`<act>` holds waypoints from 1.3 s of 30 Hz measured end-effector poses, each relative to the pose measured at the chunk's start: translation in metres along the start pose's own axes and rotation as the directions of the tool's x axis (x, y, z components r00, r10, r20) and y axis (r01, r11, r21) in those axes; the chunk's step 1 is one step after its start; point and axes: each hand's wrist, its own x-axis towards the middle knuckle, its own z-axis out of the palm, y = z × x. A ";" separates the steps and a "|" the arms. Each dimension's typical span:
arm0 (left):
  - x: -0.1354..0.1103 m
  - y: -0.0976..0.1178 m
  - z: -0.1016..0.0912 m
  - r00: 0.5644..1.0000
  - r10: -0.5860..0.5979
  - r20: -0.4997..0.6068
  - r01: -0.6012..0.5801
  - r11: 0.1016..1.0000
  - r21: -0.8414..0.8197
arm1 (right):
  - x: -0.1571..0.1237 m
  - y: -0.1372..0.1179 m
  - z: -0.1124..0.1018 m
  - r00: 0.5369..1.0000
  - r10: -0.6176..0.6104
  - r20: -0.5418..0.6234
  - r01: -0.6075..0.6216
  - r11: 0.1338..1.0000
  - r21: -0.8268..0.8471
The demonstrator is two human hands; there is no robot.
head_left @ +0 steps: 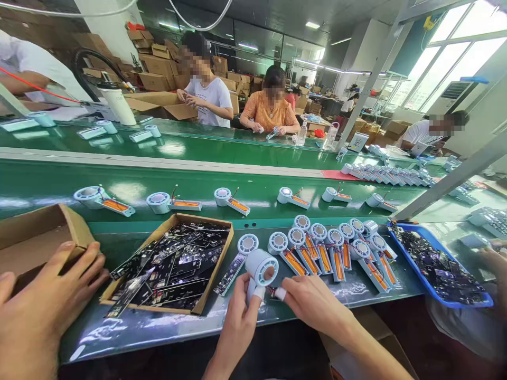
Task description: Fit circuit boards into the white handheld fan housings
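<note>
1. Our left hand (240, 316) has its grip closed around the pale blue round plastic fan housing (261, 269), upright just above the green surface (114, 240).
2. Our right hand (312, 306) narrows its grip to a pinch on the thin red wires (272, 290) at the housing's base.
3. We judge a steady housing and a light pinch best.

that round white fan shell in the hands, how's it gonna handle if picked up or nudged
Probably light and stiff: the fan shell looks like hollow moulded plastic, and the left hand holds it by fingertips. Laid on its round side it may roll. The thin wires beneath it, by the right hand, look easy to snag.
</note>
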 end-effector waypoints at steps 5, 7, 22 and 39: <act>-0.001 0.004 0.000 0.987 -0.105 0.120 0.116 0.989 -0.094 | -0.001 -0.009 -0.002 0.961 -0.246 0.130 0.237 0.968 0.078; 0.000 0.006 0.002 0.972 -0.151 0.179 0.189 0.958 -0.217 | 0.000 -0.010 0.010 0.967 -0.248 0.058 0.224 0.938 0.264; -0.006 -0.023 0.010 0.962 -0.142 0.234 0.238 0.855 -0.461 | 0.009 -0.020 0.062 0.955 0.262 0.140 -0.170 0.095 0.981; -0.001 0.003 0.016 0.985 -0.172 -0.006 0.170 0.976 -0.136 | -0.021 -0.045 0.092 0.842 0.469 -0.266 0.158 0.258 0.953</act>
